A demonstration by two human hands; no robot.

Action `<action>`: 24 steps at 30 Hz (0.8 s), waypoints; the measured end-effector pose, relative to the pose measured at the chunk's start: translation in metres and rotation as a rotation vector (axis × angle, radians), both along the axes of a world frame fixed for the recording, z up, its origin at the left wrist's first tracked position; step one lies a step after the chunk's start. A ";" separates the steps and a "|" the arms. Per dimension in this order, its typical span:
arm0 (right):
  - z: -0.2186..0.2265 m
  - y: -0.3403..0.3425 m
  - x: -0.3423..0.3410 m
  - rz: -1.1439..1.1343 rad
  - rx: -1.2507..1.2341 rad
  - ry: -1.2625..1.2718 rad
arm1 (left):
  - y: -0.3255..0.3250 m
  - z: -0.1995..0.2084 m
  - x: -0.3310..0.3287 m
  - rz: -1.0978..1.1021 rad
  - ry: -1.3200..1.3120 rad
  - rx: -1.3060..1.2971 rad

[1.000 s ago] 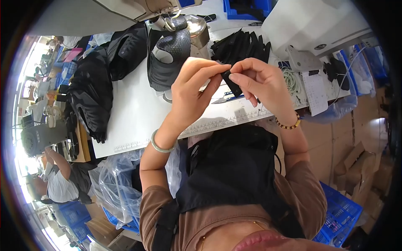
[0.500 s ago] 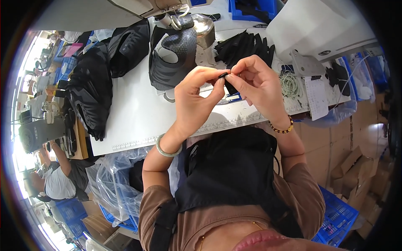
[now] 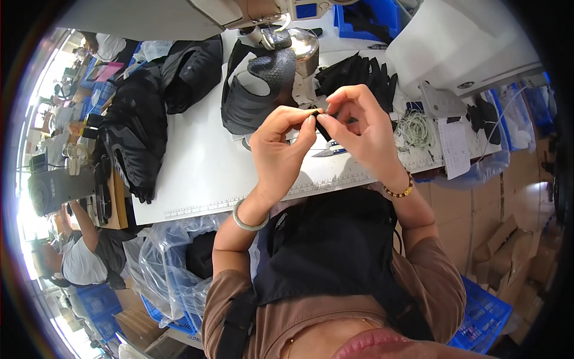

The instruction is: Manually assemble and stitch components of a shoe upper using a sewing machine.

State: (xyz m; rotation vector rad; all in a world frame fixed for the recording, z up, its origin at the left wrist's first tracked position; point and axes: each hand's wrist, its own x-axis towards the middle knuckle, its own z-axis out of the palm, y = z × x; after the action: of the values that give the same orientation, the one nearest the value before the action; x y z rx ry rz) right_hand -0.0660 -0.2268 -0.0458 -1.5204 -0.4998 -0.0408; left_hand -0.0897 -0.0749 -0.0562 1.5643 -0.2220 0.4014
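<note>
Over the white table (image 3: 197, 173), my left hand (image 3: 276, 149) and my right hand (image 3: 366, 136) meet fingertip to fingertip. Both pinch a short black strip (image 3: 323, 129), whose far side is partly hidden by the fingers. Just under the hands lie thread snips (image 3: 332, 151) with a blue part. Beyond my left hand, a black and grey shoe upper (image 3: 238, 112) stands by the sewing machine's post (image 3: 304, 51). A pile of black strips (image 3: 354, 73) sits behind my right hand.
More black shoe uppers (image 3: 133, 128) are heaped on the left of the table. At right lie a coil of pale thread (image 3: 414, 130) and a paper sheet (image 3: 455, 143). A ruler strip (image 3: 323, 184) runs along the near edge. Another person (image 3: 86, 257) sits far left.
My view has shifted, so the table things appear farther right. The black strip has turned between my fingertips and now shows more of its length, slanting down to the right.
</note>
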 end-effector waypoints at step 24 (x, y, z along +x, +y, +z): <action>0.030 -0.014 0.014 0.146 -0.517 -0.476 | 0.043 0.048 -0.003 -0.368 0.393 0.057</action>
State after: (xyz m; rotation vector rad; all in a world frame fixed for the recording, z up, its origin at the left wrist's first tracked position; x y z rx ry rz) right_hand -0.0515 -0.2409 -0.0155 -1.9824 -1.0617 -0.1727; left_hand -0.0925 -0.0316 -0.0084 1.5837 -0.2104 -0.2017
